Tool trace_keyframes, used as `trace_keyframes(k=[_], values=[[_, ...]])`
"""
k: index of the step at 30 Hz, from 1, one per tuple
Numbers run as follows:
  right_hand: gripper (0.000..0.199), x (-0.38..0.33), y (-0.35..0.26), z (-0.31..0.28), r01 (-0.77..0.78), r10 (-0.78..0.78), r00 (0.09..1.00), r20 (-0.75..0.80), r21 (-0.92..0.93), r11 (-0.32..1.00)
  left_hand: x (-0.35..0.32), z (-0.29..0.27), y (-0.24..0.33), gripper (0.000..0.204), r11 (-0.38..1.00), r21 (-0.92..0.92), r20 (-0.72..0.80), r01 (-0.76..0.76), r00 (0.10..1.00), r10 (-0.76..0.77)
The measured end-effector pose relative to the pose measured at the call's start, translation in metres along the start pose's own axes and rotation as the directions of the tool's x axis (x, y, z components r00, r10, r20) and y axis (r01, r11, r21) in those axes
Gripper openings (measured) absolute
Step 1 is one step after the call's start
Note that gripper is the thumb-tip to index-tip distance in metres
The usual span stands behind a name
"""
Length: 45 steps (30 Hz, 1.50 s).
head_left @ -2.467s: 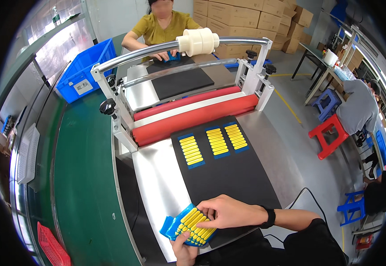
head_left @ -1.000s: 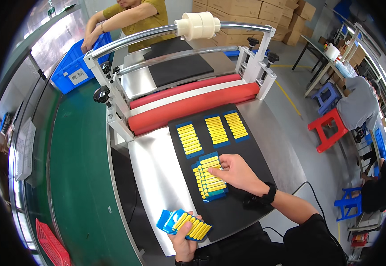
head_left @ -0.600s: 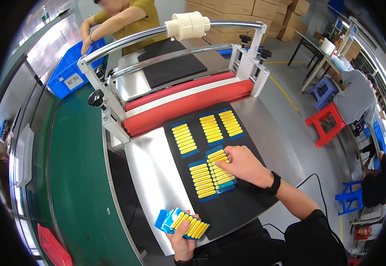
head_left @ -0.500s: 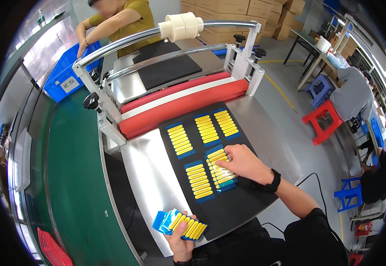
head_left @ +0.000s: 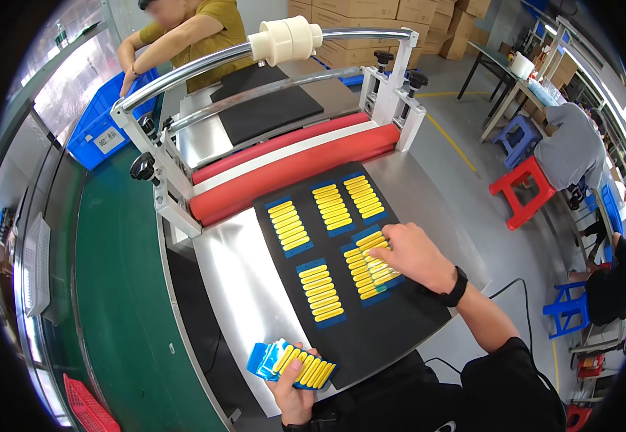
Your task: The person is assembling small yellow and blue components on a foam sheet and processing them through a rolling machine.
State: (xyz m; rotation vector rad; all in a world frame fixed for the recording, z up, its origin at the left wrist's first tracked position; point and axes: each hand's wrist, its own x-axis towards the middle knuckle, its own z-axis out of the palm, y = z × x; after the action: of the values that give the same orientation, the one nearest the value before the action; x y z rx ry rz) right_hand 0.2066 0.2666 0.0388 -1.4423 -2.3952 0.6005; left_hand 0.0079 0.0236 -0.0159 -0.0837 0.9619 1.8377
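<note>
On a black mat lie several flat blue panels, each with a row of rounded yellow strips; one lies at the near left. My right hand pinches the upper edge of another such panel, which has a shiny clear film. It partly overlaps a panel lying on the mat; whether the two touch, I cannot tell. Near the mat's front left corner, my left hand grips a small stack of the same blue panels, thumb on top.
Just beyond the mat stands a roller press with a red roller and a metal bar. A green conveyor belt runs along the left. Behind the press, a person reaches into a blue bin. A red stool stands at right.
My right hand has moved slightly right and away from me with its panel, uncovering more of the panel beneath. My left hand keeps its stack in place.
</note>
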Motion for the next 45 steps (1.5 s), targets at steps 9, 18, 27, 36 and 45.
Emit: trace_keyframes(k=[9, 18, 27, 36, 45], values=[[0.034, -0.004, 0.019, -0.018, -0.077, 0.077, 0.997, 0.008, -0.007, 0.997, 0.001, -0.003, 0.0, 0.049, 1.0, 0.016, -0.001, 0.006, 1.0, -0.006], [0.043, -0.019, 0.014, -0.021, -0.124, 0.115, 0.99, -0.078, -0.126, 0.984, -0.002, 0.004, -0.003, 0.049, 1.0, 0.024, -0.006, -0.007, 1.0, 0.008], [0.051, -0.048, -0.021, -0.012, 0.072, -0.088, 0.986, -0.139, -0.111, 0.991, -0.008, 0.006, 0.005, 0.057, 0.992, 0.095, 0.047, 0.088, 0.995, -0.093], [0.07, -0.114, -0.104, 0.05, -0.022, -0.23, 0.912, 0.341, 0.599, 0.8, -0.014, -0.027, -0.003, 0.073, 0.973, 0.137, 0.171, 0.185, 0.963, -0.207], [0.061, -0.132, -0.104, 0.081, -0.443, 0.003, 0.839, 0.543, 0.681, 0.584, -0.018, -0.045, 0.017, 0.057, 0.967, 0.166, 0.117, 0.193, 0.97, -0.214]])
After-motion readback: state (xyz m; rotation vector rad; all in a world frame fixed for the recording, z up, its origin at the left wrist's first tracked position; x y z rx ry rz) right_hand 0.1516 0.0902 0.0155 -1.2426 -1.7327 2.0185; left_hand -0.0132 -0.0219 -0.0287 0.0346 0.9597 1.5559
